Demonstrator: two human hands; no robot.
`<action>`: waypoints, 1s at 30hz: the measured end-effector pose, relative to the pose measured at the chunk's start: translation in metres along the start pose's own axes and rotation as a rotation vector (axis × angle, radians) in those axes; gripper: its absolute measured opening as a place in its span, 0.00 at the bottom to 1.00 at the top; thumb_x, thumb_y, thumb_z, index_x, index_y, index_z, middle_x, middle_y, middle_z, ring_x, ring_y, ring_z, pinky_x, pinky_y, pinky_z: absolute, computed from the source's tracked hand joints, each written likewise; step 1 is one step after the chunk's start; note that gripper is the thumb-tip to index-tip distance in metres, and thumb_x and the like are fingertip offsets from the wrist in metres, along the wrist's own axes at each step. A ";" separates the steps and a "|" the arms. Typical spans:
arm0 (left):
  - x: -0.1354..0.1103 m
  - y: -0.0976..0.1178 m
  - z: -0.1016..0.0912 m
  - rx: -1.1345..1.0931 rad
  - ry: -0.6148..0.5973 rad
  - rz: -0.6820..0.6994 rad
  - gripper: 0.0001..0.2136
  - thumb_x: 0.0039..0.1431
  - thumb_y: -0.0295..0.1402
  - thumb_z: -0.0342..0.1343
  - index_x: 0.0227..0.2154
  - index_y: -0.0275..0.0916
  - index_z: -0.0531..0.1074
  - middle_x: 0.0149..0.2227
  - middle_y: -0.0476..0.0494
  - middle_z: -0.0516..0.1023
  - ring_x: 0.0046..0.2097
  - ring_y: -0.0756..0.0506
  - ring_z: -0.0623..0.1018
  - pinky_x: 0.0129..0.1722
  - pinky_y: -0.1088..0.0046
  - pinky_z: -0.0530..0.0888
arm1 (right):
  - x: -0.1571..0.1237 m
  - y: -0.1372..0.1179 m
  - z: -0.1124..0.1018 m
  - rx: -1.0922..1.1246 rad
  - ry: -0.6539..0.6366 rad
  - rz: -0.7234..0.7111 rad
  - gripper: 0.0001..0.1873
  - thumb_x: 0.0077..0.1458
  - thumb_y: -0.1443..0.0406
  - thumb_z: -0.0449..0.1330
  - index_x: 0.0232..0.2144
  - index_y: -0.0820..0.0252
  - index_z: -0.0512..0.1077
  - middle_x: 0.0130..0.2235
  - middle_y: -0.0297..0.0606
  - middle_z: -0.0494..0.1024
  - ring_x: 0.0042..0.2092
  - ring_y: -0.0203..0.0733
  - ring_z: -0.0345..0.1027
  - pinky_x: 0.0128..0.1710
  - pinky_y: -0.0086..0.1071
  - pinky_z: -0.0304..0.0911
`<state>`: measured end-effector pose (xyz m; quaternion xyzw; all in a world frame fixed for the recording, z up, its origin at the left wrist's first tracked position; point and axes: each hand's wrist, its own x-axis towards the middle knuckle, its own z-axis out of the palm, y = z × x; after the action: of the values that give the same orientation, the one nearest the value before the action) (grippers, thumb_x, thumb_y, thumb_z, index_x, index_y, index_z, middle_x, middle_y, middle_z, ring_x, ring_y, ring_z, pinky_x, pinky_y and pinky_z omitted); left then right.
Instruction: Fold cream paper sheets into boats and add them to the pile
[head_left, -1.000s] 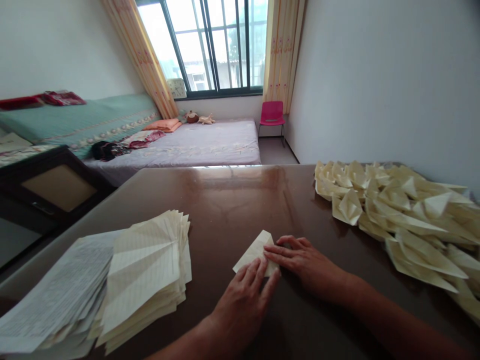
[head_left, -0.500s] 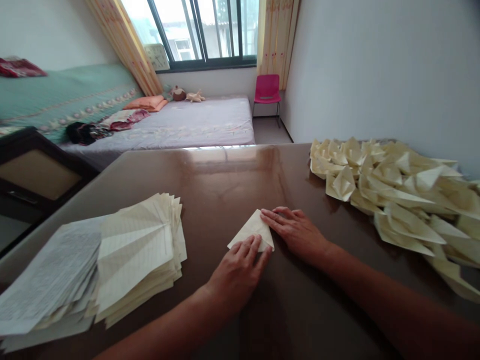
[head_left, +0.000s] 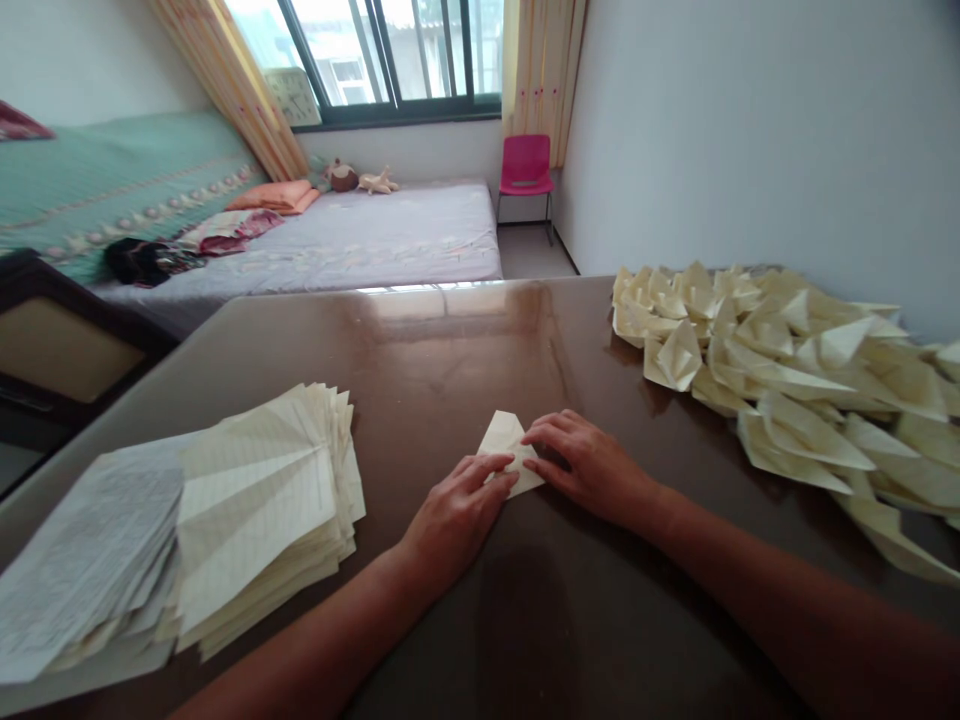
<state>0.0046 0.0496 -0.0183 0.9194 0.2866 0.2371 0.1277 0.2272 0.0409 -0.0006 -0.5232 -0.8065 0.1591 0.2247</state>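
Note:
A small piece of folded cream paper (head_left: 501,428) lies on the brown table in front of me, its top corner blunt and its lower edge partly covered by my fingers. My left hand (head_left: 459,508) grips its lower left side with thumb and fingers. From the right, my right hand (head_left: 596,465) holds the other side between a bent forefinger and thumb. The fingertips of both hands nearly meet over the middle of the paper, hiding the creases there.
Creased lined sheets (head_left: 262,510) are stacked at the left, beside printed grey sheets (head_left: 90,550). Many folded paper pieces (head_left: 795,365) are heaped at the right by the wall. Beyond the glossy table (head_left: 450,350) stand a bed (head_left: 405,235) and a pink chair (head_left: 526,165).
The paper has been turned, and its blunt corner now points away from me. My left hand has shifted slightly left and up; my right thumb has come onto the paper. The view has shifted slightly.

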 end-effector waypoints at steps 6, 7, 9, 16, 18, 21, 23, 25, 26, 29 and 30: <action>0.006 -0.008 -0.011 0.018 0.013 -0.113 0.16 0.64 0.25 0.44 0.51 0.41 0.70 0.55 0.43 0.71 0.55 0.45 0.68 0.55 0.63 0.71 | -0.004 -0.011 0.003 -0.091 -0.096 -0.117 0.14 0.61 0.60 0.54 0.47 0.54 0.72 0.52 0.38 0.74 0.50 0.44 0.62 0.52 0.41 0.58; 0.007 -0.011 -0.013 0.048 0.027 -0.134 0.17 0.64 0.25 0.44 0.52 0.42 0.69 0.56 0.43 0.70 0.57 0.44 0.67 0.56 0.62 0.70 | -0.003 -0.009 0.003 -0.084 -0.110 -0.148 0.13 0.61 0.61 0.54 0.47 0.54 0.71 0.51 0.38 0.74 0.51 0.43 0.62 0.52 0.40 0.58; 0.009 -0.020 -0.015 0.084 0.045 -0.147 0.19 0.64 0.25 0.43 0.55 0.42 0.66 0.59 0.44 0.67 0.61 0.44 0.63 0.58 0.60 0.67 | -0.001 -0.004 0.003 -0.054 -0.146 -0.221 0.13 0.63 0.63 0.52 0.48 0.55 0.71 0.51 0.38 0.75 0.51 0.41 0.62 0.52 0.39 0.58; 0.010 -0.035 -0.007 0.094 -0.118 -0.005 0.19 0.65 0.28 0.44 0.58 0.42 0.62 0.62 0.45 0.63 0.65 0.43 0.56 0.62 0.59 0.63 | 0.002 0.004 -0.002 -0.025 -0.220 -0.305 0.13 0.65 0.64 0.47 0.40 0.56 0.72 0.53 0.36 0.73 0.53 0.41 0.60 0.52 0.40 0.56; 0.010 -0.035 -0.006 0.102 -0.146 0.010 0.20 0.64 0.28 0.46 0.59 0.42 0.62 0.62 0.44 0.62 0.66 0.41 0.55 0.63 0.57 0.62 | 0.002 0.002 -0.007 -0.034 -0.250 -0.331 0.12 0.64 0.65 0.48 0.37 0.57 0.71 0.53 0.37 0.72 0.54 0.42 0.59 0.52 0.41 0.55; 0.012 -0.032 -0.008 0.091 -0.174 0.022 0.20 0.63 0.30 0.47 0.58 0.43 0.62 0.60 0.42 0.64 0.65 0.40 0.57 0.62 0.55 0.63 | 0.001 0.002 -0.015 -0.048 -0.303 -0.375 0.10 0.63 0.66 0.49 0.38 0.57 0.71 0.53 0.39 0.72 0.54 0.43 0.59 0.52 0.41 0.55; 0.012 -0.030 -0.010 0.075 -0.172 0.008 0.19 0.63 0.32 0.48 0.57 0.45 0.64 0.56 0.41 0.67 0.62 0.40 0.61 0.60 0.56 0.64 | 0.002 0.004 -0.019 -0.081 -0.291 -0.354 0.10 0.63 0.67 0.49 0.40 0.58 0.71 0.53 0.40 0.71 0.54 0.44 0.59 0.52 0.41 0.55; 0.012 -0.027 -0.012 0.063 -0.164 -0.021 0.18 0.63 0.34 0.49 0.55 0.45 0.67 0.51 0.41 0.70 0.58 0.41 0.65 0.58 0.57 0.67 | 0.003 0.008 -0.018 -0.138 -0.229 -0.286 0.11 0.62 0.68 0.49 0.41 0.58 0.71 0.55 0.41 0.70 0.55 0.45 0.58 0.52 0.42 0.54; 0.012 -0.026 -0.013 0.058 -0.162 -0.035 0.17 0.63 0.34 0.49 0.54 0.45 0.68 0.49 0.41 0.70 0.56 0.41 0.67 0.56 0.58 0.68 | 0.003 0.010 -0.015 -0.167 -0.188 -0.245 0.11 0.62 0.68 0.49 0.40 0.58 0.71 0.55 0.41 0.69 0.56 0.46 0.57 0.52 0.43 0.54; 0.011 -0.021 -0.017 0.039 -0.176 -0.043 0.17 0.63 0.37 0.49 0.54 0.44 0.67 0.48 0.40 0.70 0.51 0.43 0.69 0.52 0.60 0.71 | 0.005 0.014 -0.006 -0.205 -0.077 -0.145 0.10 0.62 0.67 0.50 0.41 0.56 0.71 0.57 0.40 0.68 0.56 0.47 0.57 0.51 0.42 0.55; 0.010 -0.020 -0.018 0.034 -0.186 -0.029 0.18 0.63 0.38 0.50 0.55 0.43 0.67 0.49 0.40 0.70 0.51 0.43 0.69 0.52 0.61 0.71 | 0.005 0.014 -0.003 -0.194 -0.052 -0.123 0.10 0.62 0.67 0.52 0.43 0.55 0.70 0.55 0.40 0.69 0.55 0.46 0.59 0.51 0.41 0.56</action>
<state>-0.0062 0.0734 -0.0068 0.9352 0.2909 0.1441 0.1414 0.2376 0.0515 -0.0041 -0.4875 -0.8543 0.0798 0.1615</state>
